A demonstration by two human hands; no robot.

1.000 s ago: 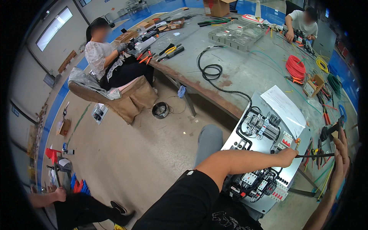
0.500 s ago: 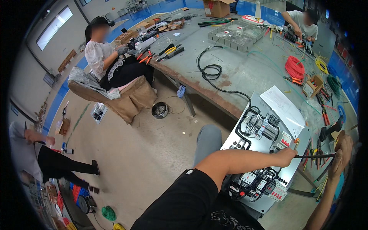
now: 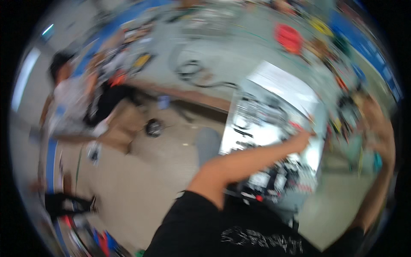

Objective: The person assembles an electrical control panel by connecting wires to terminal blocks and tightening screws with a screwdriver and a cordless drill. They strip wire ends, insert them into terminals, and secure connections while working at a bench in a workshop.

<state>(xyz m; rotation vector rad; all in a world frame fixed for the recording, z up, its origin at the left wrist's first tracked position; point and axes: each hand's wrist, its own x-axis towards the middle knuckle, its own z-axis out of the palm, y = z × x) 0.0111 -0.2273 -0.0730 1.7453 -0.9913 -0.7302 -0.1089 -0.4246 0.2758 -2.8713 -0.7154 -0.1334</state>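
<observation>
Blur smears this head view. My left hand [image 3: 302, 140] is closed over the right part of a metal mounting plate [image 3: 231, 138], beside a red-and-white breaker [image 3: 296, 126]. A small dark end shows at its fist, seemingly the black cable seen earlier. My right hand [image 3: 376, 130] is raised off to the right, apart from the left one, its fingers too smeared to read. Dark electrical parts [image 3: 267, 180] and a terminal row [image 3: 263, 113] sit on the plate. A white paper sheet [image 3: 284, 88] lies across its far edge.
A looped black cable [image 3: 209, 84] runs over the grey table [image 3: 239, 55] to the plate. Red wire coil [image 3: 288, 38] and yellow coil [image 3: 321, 26] lie farther back. A seated person [image 3: 75, 94] works at left; a black bowl [image 3: 154, 127] stands on the floor.
The whole view has swung, shifting the scene left and up. My right hand has moved away from my left; the black cable stretched between them no longer shows. My left hand stays over the plate.
</observation>
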